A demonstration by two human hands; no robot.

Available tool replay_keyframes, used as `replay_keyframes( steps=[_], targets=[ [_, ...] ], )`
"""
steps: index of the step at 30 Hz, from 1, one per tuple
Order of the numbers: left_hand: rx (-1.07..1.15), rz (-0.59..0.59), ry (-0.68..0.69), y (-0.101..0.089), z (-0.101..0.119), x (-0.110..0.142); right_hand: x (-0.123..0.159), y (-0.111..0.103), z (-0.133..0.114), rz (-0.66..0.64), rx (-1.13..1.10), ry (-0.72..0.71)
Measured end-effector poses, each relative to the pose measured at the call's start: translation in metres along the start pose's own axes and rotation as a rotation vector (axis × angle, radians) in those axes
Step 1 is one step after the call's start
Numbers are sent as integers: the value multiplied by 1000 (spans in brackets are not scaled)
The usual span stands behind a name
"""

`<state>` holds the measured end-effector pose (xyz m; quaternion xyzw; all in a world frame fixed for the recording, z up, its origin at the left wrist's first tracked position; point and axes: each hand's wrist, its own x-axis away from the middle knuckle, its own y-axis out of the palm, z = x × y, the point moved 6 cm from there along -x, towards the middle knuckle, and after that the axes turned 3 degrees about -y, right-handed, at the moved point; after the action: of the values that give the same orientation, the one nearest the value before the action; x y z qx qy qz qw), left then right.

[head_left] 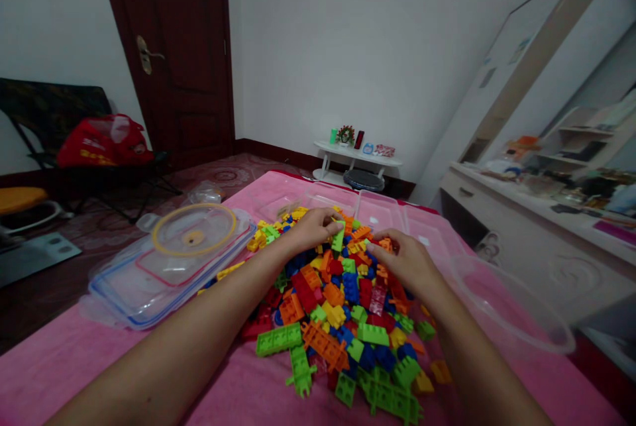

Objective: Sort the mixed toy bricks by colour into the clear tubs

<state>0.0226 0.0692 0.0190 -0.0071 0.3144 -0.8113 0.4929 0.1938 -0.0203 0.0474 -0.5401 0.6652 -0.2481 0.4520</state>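
A big heap of toy building bricks [342,293] in green, orange, yellow, red and blue covers the middle of the pink cloth. At the far side of the heap, my left hand [313,228] pinches a light green brick [338,238] between thumb and fingers. To its right, my right hand [408,259] reaches over the bricks with its fingers curved and the thumb apart from the index finger. Orange bricks [385,244] show in that gap, and I see nothing firmly held there. Long green brick pieces [279,340] lie at the near edge.
Clear plastic lids [173,267] are stacked left of the heap. Transparent containers [380,211] stand behind it, and a round clear tub [517,300] sits at the right on the pink cloth [54,360]. A cluttered dresser [527,214] flanks the right side.
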Motion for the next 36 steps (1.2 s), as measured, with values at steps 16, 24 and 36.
replay_keyframes(
  steps=[16, 24, 36],
  targets=[
    [-156, -58, 44, -17, 32, 8, 11, -9, -3, -275, 82, -81],
    [-666, -424, 91, 12, 54, 38, 31, 16, -21, -518, 418, -95],
    [-332, -250, 24, -8, 54, 25, 12, -31, 1, -254, 146, -64]
  ],
)
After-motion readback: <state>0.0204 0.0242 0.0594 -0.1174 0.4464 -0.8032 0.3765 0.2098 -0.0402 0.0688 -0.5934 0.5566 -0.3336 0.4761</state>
